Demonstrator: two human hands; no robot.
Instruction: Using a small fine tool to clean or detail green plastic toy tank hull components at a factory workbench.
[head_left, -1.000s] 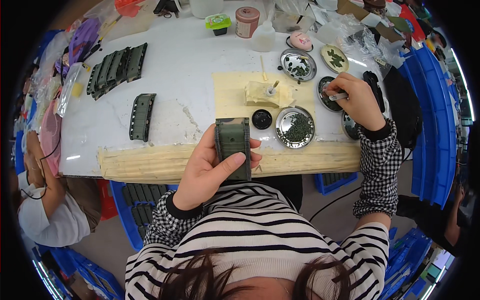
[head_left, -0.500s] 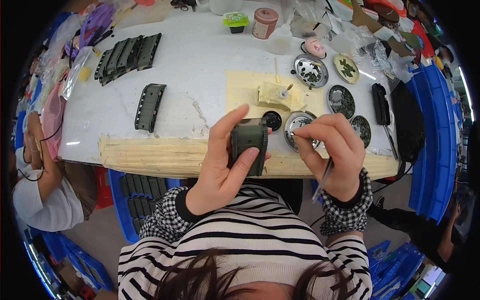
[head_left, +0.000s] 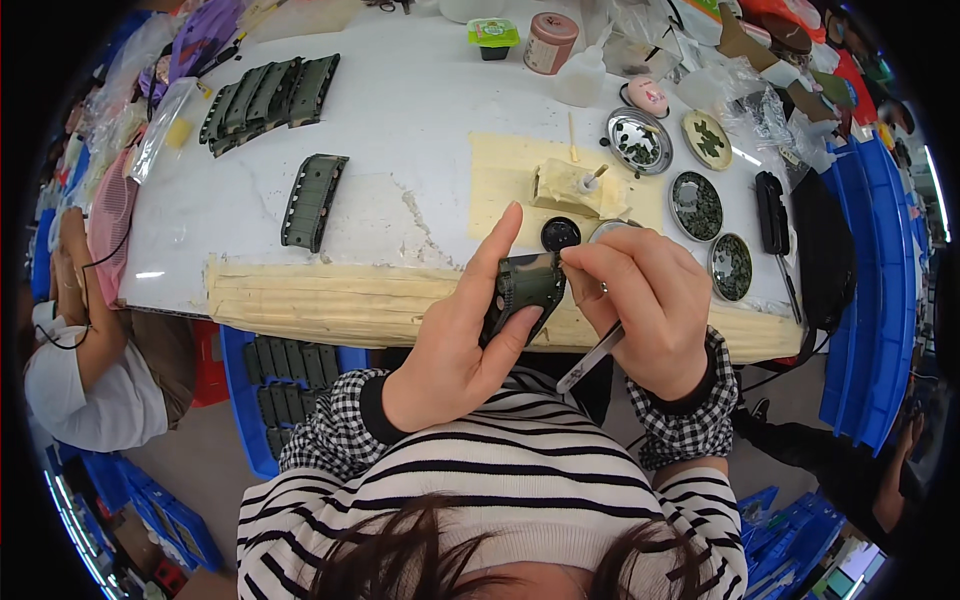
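Since the earlier frame the right hand [head_left: 650, 300] has closed in on the camouflage part [head_left: 525, 290], gripping tweezers [head_left: 592, 358]. The left hand [head_left: 460, 340] clasps that part above the counter [head_left: 400, 130] edge. Fitting appears underway; next calls for steady, precise tip placement.

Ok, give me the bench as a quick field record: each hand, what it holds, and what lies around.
left hand: grips a dark green camouflage part, held above the table's near edge
right hand: holds metal tweezers, fingertips at the part's upper right corner
table: white top, taped near edge
single part: lies alone, left of the hands
stacked parts: far left
round metal dishes: right side, holding small dark pieces
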